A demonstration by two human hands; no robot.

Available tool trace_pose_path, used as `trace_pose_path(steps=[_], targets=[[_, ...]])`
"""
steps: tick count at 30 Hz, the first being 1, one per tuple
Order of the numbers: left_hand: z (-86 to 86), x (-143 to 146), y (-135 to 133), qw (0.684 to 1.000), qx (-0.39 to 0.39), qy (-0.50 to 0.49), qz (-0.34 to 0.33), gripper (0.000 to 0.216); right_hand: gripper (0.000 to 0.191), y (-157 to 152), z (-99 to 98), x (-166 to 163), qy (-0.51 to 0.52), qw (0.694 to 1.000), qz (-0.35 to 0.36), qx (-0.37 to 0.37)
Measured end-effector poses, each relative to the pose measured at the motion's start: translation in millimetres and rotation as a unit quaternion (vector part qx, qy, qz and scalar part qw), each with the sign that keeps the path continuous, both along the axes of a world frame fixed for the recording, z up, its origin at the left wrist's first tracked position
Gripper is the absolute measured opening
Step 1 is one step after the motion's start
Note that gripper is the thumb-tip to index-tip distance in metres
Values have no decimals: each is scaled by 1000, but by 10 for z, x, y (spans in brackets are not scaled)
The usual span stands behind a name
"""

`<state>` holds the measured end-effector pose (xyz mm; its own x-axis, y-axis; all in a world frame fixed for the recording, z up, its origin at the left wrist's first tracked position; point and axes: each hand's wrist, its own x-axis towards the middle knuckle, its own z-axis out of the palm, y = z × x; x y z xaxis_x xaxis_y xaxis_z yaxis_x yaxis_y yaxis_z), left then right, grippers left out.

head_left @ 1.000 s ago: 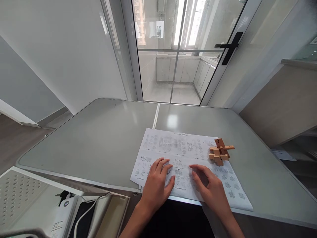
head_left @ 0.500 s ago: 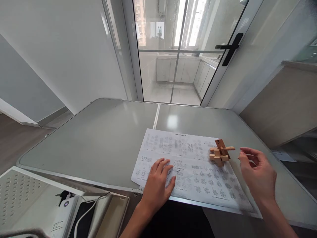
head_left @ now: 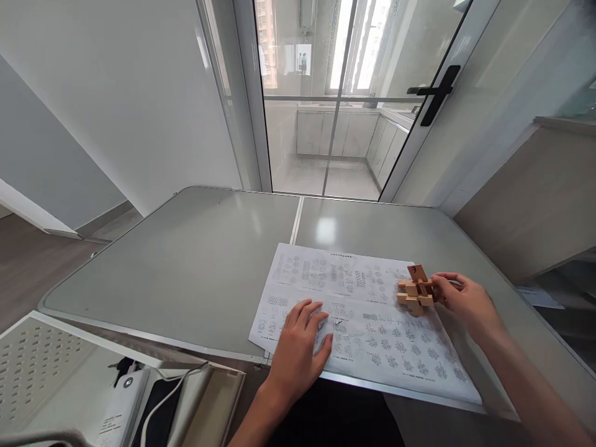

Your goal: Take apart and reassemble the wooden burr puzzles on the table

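A wooden interlocking puzzle (head_left: 414,295) made of several small bars stands on the right part of a printed instruction sheet (head_left: 354,316). A flat piece with a dark mark sticks up from its top. My right hand (head_left: 465,304) is at the puzzle's right side, thumb and fingers closed on the bar that juts out there; the fingers cover most of that bar. My left hand (head_left: 302,344) rests on the lower left of the sheet, fingers spread and holding nothing.
The sheet lies on a grey folding table (head_left: 209,261) with a metal seam (head_left: 297,220). At lower left, a white perforated bin (head_left: 41,354) holds a white power bank (head_left: 121,403), a dark flat object and a cable (head_left: 161,406). A glass door (head_left: 335,143) stands beyond the table.
My right hand has moved left from beside the puzzle and closed on its jutting bar. My left hand stays in place on the sheet. The view has shifted slightly.
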<state>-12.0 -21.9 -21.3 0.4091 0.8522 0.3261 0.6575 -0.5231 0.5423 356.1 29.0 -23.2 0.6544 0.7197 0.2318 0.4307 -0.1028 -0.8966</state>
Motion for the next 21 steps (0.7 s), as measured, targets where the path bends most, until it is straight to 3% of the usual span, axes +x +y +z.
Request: trace_pose_path(steps=[3,9,13,18,21], targets=[[-8,-3,-4,1000,6,-6,2,33,23,8,95,-38,70,997,25,-23],[-9,-2,-5,1000,0,-2,3,32,30,-163,447,-329,105,992,9,66],[7,1,-4,1000,-7,-9,1,37,31,-398,600,-715,96,990,81,68],[22,-19,-15,998,-41,-49,12,56,35,-654,456,-1271,102,964,244,-16],[15,-39,-25,995,-64,-73,22,76,33,-745,303,-1536,120,946,298,-40]])
